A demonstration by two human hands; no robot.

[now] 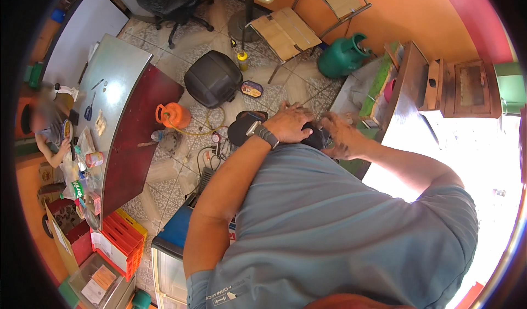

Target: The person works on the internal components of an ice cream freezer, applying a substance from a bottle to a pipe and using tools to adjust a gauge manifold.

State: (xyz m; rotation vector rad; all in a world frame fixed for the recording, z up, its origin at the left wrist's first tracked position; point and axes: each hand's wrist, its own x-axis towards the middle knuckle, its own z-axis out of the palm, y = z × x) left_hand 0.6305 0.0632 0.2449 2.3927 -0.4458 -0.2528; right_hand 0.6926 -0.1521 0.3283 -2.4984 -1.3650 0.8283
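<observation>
Near the middle of the frame, the left hand (288, 123) lies back upward with its fingers a little spread, perhaps to steady the dark thing (317, 138) that shows between the two hands. The right hand (341, 135) faces it from the other side with fingers bent, probably so that one hand can work against the other; whether either pinches anything I cannot tell, since palms and most fingertips are out of sight. The person seems to lean forward over this spot, which would explain why the blue-grey shirt (340, 221) fills the lower part of the frame and hides the near side of the dark thing, leaving its kind and full shape unclear. A black rounded shape (240, 130), left of the wristwatch (262, 134), is equally hard to name. At left of centre, an orange gas canister (174, 114) stands beside the counter (132, 152), perhaps to stay within reach of the yellow hose (200, 134), whose far end I cannot follow. Glare washes out the right edge, and another person (55, 130) at far left is partly blurred.
</observation>
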